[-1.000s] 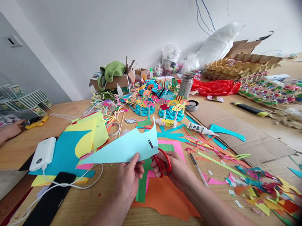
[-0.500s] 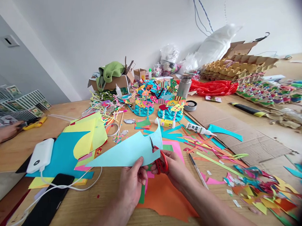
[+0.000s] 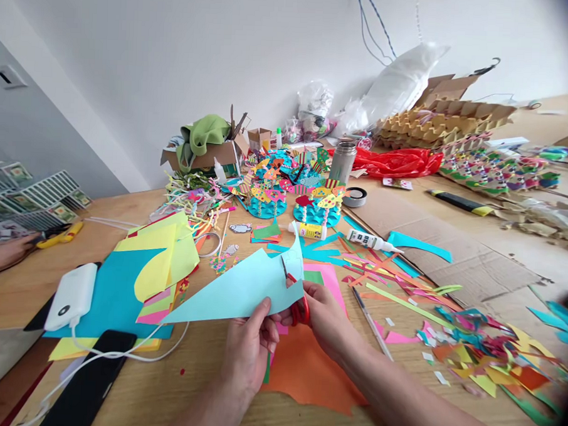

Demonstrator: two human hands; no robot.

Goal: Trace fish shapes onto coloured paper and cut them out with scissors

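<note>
A sheet of light blue paper [image 3: 234, 286], pointed at its left end, is pinched along its lower edge by my left hand [image 3: 254, 340]. The thumb lies on top of the sheet. My right hand [image 3: 324, 312] grips a pair of scissors [image 3: 300, 309] with red handles. One dark blade shows over the paper near its right end, where a strip curls upward; the other blade is hidden. Orange paper [image 3: 312, 371] lies on the table below my hands, with green and pink pieces partly under them.
Left are a white power bank [image 3: 72, 297], a black phone [image 3: 91, 380] and yellow paper sheets [image 3: 174, 239]. Ahead stand paper fish decorations [image 3: 317, 205], a glue bottle [image 3: 372, 241] and a metal flask [image 3: 342, 162]. Paper scraps [image 3: 489, 354] lie right. Another person's hand [image 3: 9, 254] is far left.
The view has shifted slightly, so the table items sit a little further left. Both hands keep their holds on the paper and scissors, and the paper has barely moved.
</note>
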